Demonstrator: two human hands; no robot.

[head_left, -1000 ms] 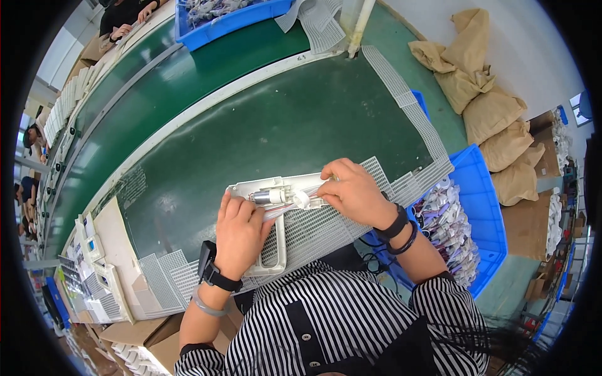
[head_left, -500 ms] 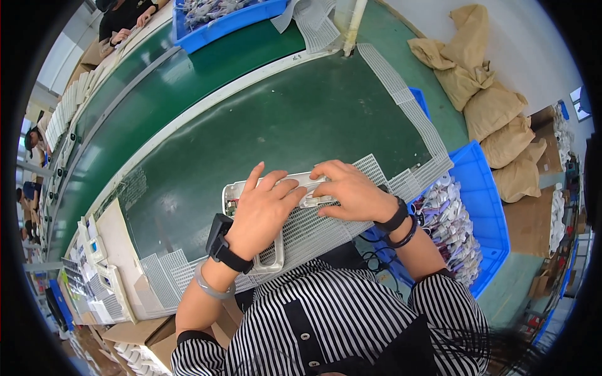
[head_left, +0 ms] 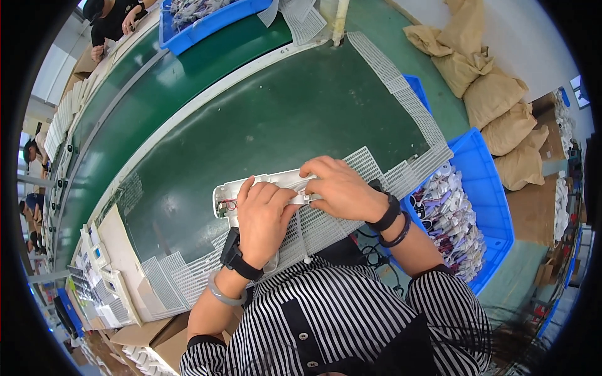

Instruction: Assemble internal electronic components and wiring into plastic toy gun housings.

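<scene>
A long white plastic housing [head_left: 227,189] lies open on the green tabletop in front of me, with red wires [head_left: 231,204] showing at its left end. My left hand [head_left: 260,216] lies over the middle of the housing, its fingers curled and its thumb pressed against a small white part [head_left: 301,199]. On the right, my right hand [head_left: 345,191] is closed in a pinch inside the housing; its fingertips hide what they grip. From below the hands a white cable [head_left: 302,233] runs toward me over the perforated white mat [head_left: 326,227].
A blue bin [head_left: 492,207] of small white and purple parts stands at the right. Tan sacks [head_left: 495,106] line the wall. Beyond the white rail, a green conveyor [head_left: 188,88] carries another blue bin [head_left: 216,26]; a co-worker [head_left: 113,22] sits past it. White frames [head_left: 113,282] lie left.
The white frame-like piece below my left hand is mostly out of sight, and a white cable now shows there. The left hand has shifted slightly down, its fingers drawn closer together; the right stays nearly in place.
</scene>
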